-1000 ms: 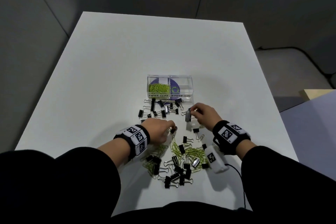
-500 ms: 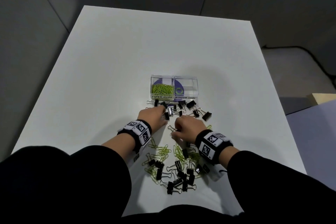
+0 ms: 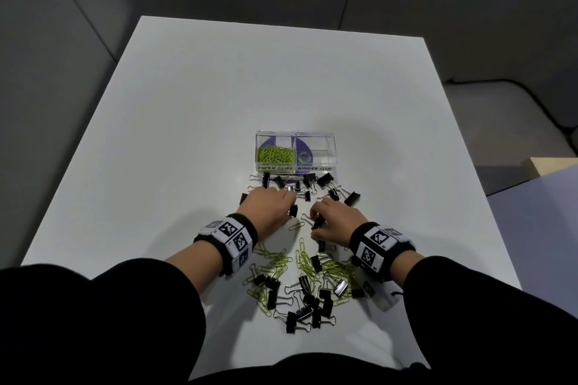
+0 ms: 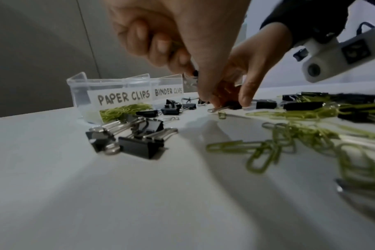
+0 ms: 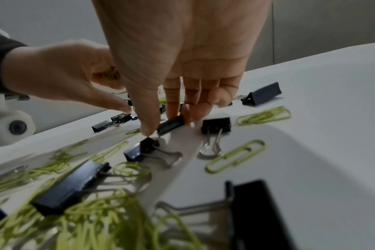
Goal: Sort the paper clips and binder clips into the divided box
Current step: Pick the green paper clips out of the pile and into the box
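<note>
**Between box and pile: both hands down among the clips**

On the white table, the clear plastic divided box stands at the far side of the clutter. Its left compartment, labelled PAPER CLIPS, holds green wire paper clips; the right one, labelled BINDER CLIPS, looks empty. Black metal binder clips lie scattered just near of the box, and more sit tangled with loose green clips in the near pile.

The left hand has its fingers curled round green clips, thumb reaching down to the table. The right hand pinches a small black binder clip between thumb and fingertips.

Both kinds are light and stiff. Binder clips probably lift best by the black body, since wire handles swing; paper clips lie flat, snag together, and likely need scooping.
</note>
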`<move>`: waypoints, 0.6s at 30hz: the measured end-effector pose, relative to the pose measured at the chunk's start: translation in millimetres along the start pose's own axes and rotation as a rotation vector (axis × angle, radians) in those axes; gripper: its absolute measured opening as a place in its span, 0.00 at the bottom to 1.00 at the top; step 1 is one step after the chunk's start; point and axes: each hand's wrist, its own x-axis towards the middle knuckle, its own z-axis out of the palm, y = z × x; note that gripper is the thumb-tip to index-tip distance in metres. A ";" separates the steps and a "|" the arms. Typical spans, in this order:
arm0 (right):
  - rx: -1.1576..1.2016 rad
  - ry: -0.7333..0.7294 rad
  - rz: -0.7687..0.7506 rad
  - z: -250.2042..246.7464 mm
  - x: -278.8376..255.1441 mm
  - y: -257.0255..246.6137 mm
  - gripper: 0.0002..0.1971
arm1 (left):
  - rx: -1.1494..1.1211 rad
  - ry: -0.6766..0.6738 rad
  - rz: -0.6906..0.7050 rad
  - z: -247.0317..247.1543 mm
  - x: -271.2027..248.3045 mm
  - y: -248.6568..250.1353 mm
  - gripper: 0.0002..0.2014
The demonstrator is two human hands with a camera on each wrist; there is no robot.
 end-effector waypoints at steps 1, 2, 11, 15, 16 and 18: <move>-0.008 -0.004 -0.004 0.1 0.0 0.0 0.20 | -0.032 -0.002 -0.045 -1.5 0.4 -1.9 0.17; -0.016 -0.001 -0.006 0.0 -0.3 -0.4 0.21 | -0.059 0.000 -0.093 -4.0 0.9 -4.6 0.17; -0.118 0.181 -0.110 1.9 10.4 -14.3 0.18 | -0.123 -0.073 -0.109 -0.8 5.7 -5.0 0.14; 0.016 0.204 -0.088 0.3 14.7 -16.2 0.17 | -0.319 -0.088 -0.151 0.3 8.3 -10.6 0.15; 0.071 0.200 -0.076 -0.2 15.3 -16.5 0.17 | -0.356 -0.083 -0.155 -0.6 8.8 -11.1 0.16; 0.185 0.199 -0.052 -1.7 16.1 -17.2 0.15 | -0.411 -0.079 -0.151 -1.7 9.0 -11.5 0.16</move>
